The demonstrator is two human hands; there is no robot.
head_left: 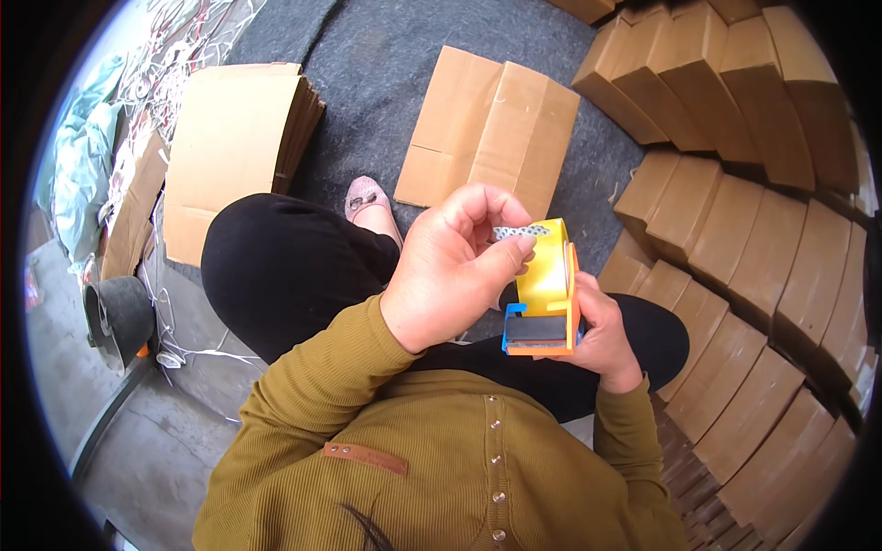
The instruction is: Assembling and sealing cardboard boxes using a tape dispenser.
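Note:
My right hand [602, 326] grips a blue and orange tape dispenser [542, 348] from its right side, in front of my lap. A wide yellow tape roll [544, 262] sits in it. Over the roll's far left edge, my left hand [450, 262] is closed, its thumb and fingertips together. A small strip with a grey dotted pattern [520, 232] shows between those fingers and the roll. Whether it belongs to the roll cannot be told. Beyond my hands, a folded cardboard sheet [487, 129] lies flat on the dark mat.
Flattened cardboard [230, 147] is stacked at the left. Rows of brown cardboard boxes [735, 248] crowd the right side. Tangled white straps [184, 41] and a teal plastic bag [84, 170] lie far left, with a dark cylindrical object [124, 317] nearer. My knees flank the work.

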